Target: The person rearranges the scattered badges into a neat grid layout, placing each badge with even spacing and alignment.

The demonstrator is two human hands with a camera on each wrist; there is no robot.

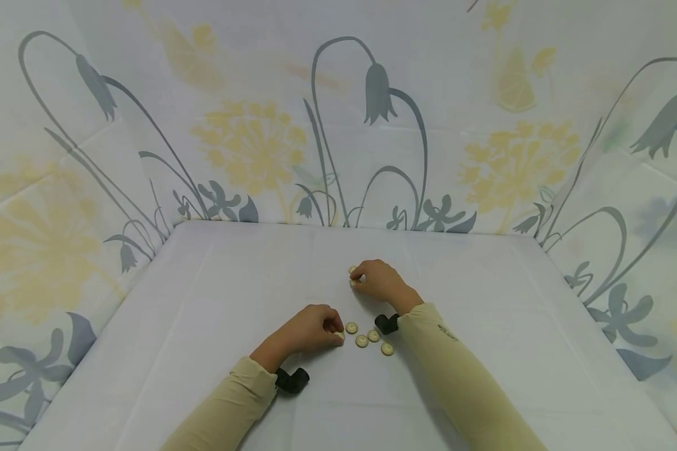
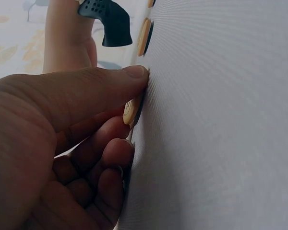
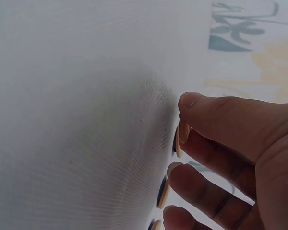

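Near the middle of the table, my left hand [image 1: 307,329] pinches a small round wooden disc [image 2: 130,111] between thumb and fingers, low against the cloth. Farther forward, my right hand [image 1: 380,282] holds another wooden disc [image 3: 184,129] between thumb and index finger, just off the surface. Right beside its fingertips lies one more disc [image 1: 352,269], partly covered in the head view. Several pale discs with dark marks, among them one disc [image 1: 351,327] close to the left fingertips, lie flat between the two hands. Their marks are too small to read.
A white cloth covers the table [image 1: 248,263]. Patterned fabric [image 1: 338,125] with grey and yellow flowers rises at the back and both sides. Black wrist-worn devices sit under both wrists, one of them [image 1: 386,324] close above the loose discs.
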